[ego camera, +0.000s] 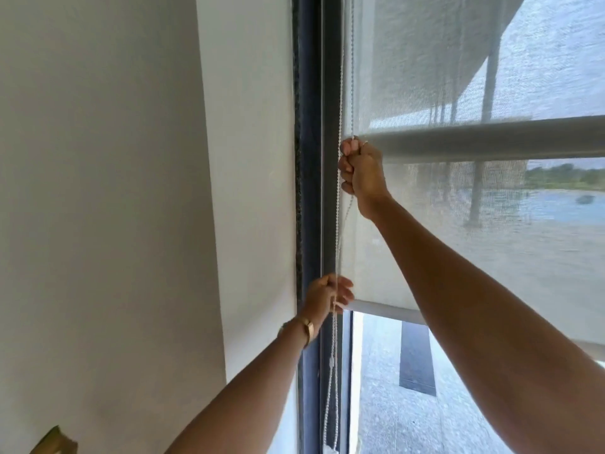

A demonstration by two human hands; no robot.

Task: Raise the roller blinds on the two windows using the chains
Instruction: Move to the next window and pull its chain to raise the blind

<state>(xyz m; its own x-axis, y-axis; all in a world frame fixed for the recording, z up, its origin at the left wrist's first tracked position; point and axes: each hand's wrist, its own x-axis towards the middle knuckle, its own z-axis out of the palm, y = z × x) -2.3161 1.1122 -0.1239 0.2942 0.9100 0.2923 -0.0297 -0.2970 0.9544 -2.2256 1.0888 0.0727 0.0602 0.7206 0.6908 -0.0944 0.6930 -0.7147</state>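
Both hands grip the white bead chain (339, 224) that hangs along the left edge of the window, just beside the dark frame (311, 191). The right hand (360, 172) is raised and closed in a fist around the chain, level with the grey horizontal bar (491, 139) that crosses the window. The left hand (327, 294) is lower, its fingers curled around the chain strands near the blind's bottom edge; a gold watch (307, 329) sits on its wrist. Below the left hand the chain hangs on as a loop with a small connector (333, 361) on it. The translucent blind (425, 77) covers the upper part of the window; its bottom rail (386, 311) lies just right of the left hand, with bare glass (393, 404) beneath it. Through the glass, a paved surface and a dark post are visible. A white wall (114, 191) fills the left side of the view. A gold-coloured object (55, 442), too cropped to identify, shows at the lower left corner.
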